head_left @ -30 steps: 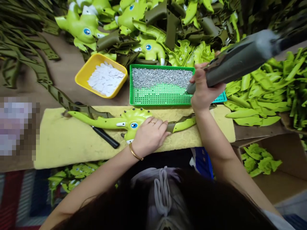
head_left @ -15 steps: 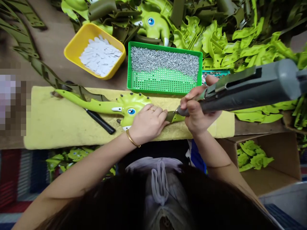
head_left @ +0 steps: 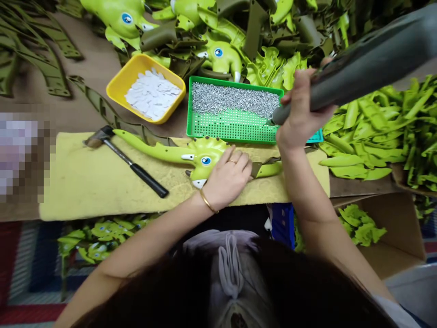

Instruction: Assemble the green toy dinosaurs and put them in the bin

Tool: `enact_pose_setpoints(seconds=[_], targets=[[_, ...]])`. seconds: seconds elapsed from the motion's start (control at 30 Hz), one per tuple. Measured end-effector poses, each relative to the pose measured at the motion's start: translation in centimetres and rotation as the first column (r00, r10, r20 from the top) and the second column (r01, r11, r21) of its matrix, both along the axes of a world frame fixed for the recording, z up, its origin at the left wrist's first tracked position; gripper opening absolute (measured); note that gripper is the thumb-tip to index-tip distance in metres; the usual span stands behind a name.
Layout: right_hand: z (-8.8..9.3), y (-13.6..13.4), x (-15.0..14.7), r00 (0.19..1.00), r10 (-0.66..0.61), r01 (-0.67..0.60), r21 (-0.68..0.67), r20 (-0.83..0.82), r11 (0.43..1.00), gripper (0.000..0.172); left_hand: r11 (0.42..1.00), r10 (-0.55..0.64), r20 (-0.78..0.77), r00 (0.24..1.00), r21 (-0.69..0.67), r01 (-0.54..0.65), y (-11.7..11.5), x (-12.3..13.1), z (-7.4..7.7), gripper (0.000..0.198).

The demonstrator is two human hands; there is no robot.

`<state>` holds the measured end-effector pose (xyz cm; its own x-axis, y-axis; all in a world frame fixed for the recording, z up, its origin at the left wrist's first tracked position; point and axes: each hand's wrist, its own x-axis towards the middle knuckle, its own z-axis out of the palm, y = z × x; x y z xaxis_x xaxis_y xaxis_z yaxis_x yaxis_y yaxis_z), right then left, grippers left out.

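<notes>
In the middle of the frame, the left hand [head_left: 229,175] is clamped over a green dinosaur-headed toy [head_left: 205,160], its fingers close together and curled across the part just right of the blue eye. The toy lies lengthwise on a yellow cloth [head_left: 82,182], its long green end pointing left.

Right of centre, the right hand [head_left: 303,107] is closed round a grey power screwdriver [head_left: 368,68], which slants from the upper right down to the lower right part of a green tray [head_left: 232,126]. Whether its tip touches the tray, I cannot tell. Small silver screws [head_left: 235,98] fill the tray's upper part.

Left of the tray stands a yellow bowl [head_left: 118,86] of white pieces [head_left: 153,95]. A black-handled hammer [head_left: 148,180] lies on the cloth, left of centre. Bright green parts [head_left: 368,132] are heaped on the worktop [head_left: 92,82] at the right; more sit in a cardboard box [head_left: 406,228] at lower right.
</notes>
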<state>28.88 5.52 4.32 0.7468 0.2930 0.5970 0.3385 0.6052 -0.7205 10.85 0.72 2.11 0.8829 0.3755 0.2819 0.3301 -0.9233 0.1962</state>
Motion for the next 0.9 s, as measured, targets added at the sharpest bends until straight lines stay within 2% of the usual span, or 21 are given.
enact_pose_setpoints(seconds=[0.07, 0.13, 0.2, 0.27, 0.3, 0.37, 0.4, 0.43, 0.47, 0.57, 0.63, 0.73, 0.8, 0.9], targets=[[-1.5, 1.3, 0.7, 0.998, -0.06, 0.06, -0.089, 0.005, 0.994, 0.038, 0.997, 0.077, 0.117, 0.99, -0.009, -0.077, -0.3, -1.5, 0.2, 0.03], [-2.7, 1.6, 0.9, 0.998, -0.061, 0.065, -0.16, 0.027, 0.985, 0.041, 0.963, 0.268, 0.238, 0.933, -0.07, -0.259, -0.6, -4.0, 0.2, 0.031], [-3.4, 1.3, 1.0, 0.997, -0.075, 0.08, -0.192, 0.034, 0.978, 0.043, 0.852, 0.52, 0.255, 0.815, -0.224, -0.474, -1.0, -6.7, 0.1, 0.031], [-3.8, 1.1, 1.1, 0.996, -0.077, 0.085, -0.245, 0.039, 0.966, 0.046, 0.66, 0.697, 0.126, 0.706, -0.498, -0.563, -1.3, -8.5, -0.2, 0.037], [-3.9, 1.0, 1.2, 0.997, -0.064, 0.073, -0.274, 0.039, 0.959, 0.048, 0.529, 0.732, 0.032, 0.681, -0.656, -0.538, -1.4, -9.0, -0.3, 0.042], [-4.4, 1.0, 1.5, 0.999, -0.022, 0.035, -0.328, 0.043, 0.944, 0.051, 0.214, 0.736, -0.121, 0.666, -0.892, -0.399, -1.4, -9.0, -0.5, 0.052], [-4.7, 1.0, 1.6, 0.999, 0.0, 0.018, -0.349, 0.053, 0.937, 0.051, 0.079, 0.732, -0.16, 0.662, -0.946, -0.316, -1.4, -8.7, -0.5, 0.054], [-5.1, 1.0, 1.7, 0.998, 0.02, 0.006, -0.366, 0.067, 0.931, 0.05, -0.02, 0.731, -0.181, 0.658, -0.969, -0.245, -1.2, -8.4, -0.6, 0.055], [-5.4, 1.0, 1.9, 0.996, 0.035, -0.001, -0.374, 0.084, 0.927, 0.048, -0.082, 0.737, -0.189, 0.649, -0.978, -0.192, -1.1, -8.0, -0.6, 0.055], [-5.7, 1.1, 2.2, 0.989, 0.108, -0.066, -0.35, 0.102, 0.934, 0.039, -0.163, 0.762, -0.188, 0.619, -0.982, -0.098, -0.6, -7.4, -0.7, 0.055], [-4.8, 1.1, 2.1, 0.984, 0.157, -0.127, -0.28, 0.086, 0.951, 0.038, -0.197, 0.777, -0.188, 0.6, -0.979, -0.051, -0.4, -7.4, -0.7, 0.058], [-1.8, 0.1, 1.1, 0.991, 0.118, -0.112, -0.089, 0.066, 0.99, 0.044, -0.226, 0.795, -0.179, 0.579, -0.974, 0.009, -0.5, -7.5, -0.8, 0.06], [0.5, -1.4, -0.4, 0.992, 0.118, -0.118, 0.002, 0.043, 0.993, 0.036, -0.22, 0.8, -0.163, 0.578, -0.975, 0.031, -0.7, -7.3, -0.9, 0.06], [2.5, -4.5, -3.5, 0.967, 0.249, -0.249, -0.014, 0.048, 0.968, 0.024, -0.204, 0.802, -0.136, 0.582, -0.977, 0.054, -0.9, -6.8, -1.2, 0.06]])
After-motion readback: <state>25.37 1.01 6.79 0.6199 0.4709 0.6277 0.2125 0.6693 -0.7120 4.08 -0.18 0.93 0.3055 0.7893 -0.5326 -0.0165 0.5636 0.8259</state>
